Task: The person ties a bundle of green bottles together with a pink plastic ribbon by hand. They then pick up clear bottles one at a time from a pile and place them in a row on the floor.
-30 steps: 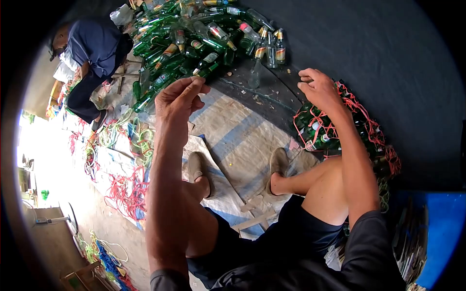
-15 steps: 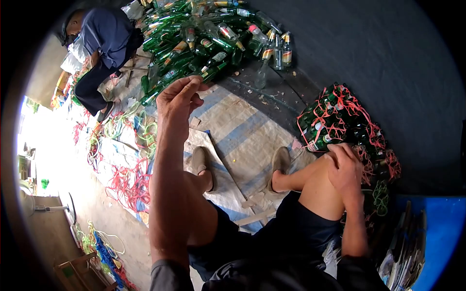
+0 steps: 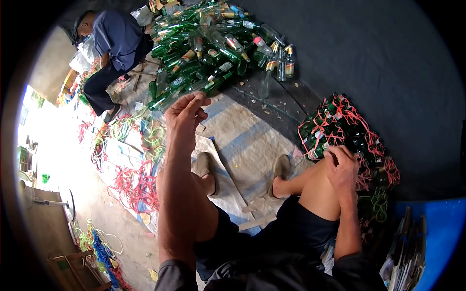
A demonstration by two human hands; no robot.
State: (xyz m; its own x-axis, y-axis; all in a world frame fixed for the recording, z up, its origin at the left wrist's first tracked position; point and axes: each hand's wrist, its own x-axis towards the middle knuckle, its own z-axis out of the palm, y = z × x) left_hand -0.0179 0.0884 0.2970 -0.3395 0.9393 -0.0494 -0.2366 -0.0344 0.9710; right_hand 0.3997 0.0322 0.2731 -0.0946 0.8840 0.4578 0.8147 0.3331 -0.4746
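Observation:
My left hand is raised over the left knee, its thumb and forefinger pinched together. Whatever the pinch holds, if anything, is too small to tell. Beyond the fingertips lies a large heap of green and clear glass bottles. My right hand is by the right knee with its fingers curled inward, and what they hold, if anything, is hidden. Just past it, several green bottles are bundled with pink-red plastic straps. Two slippers are on the striped sheet between the hands.
Another person sits bent forward at the upper left. Tangled pink and green straps lie on the left, with a fan behind them. A wooden frame is at the lower left, and a blue panel at the lower right.
The whole view has shifted, with the scene sitting slightly lower and farther right. My left hand appears a little lower and farther right, still pinched. My right hand's fingers look more curled.

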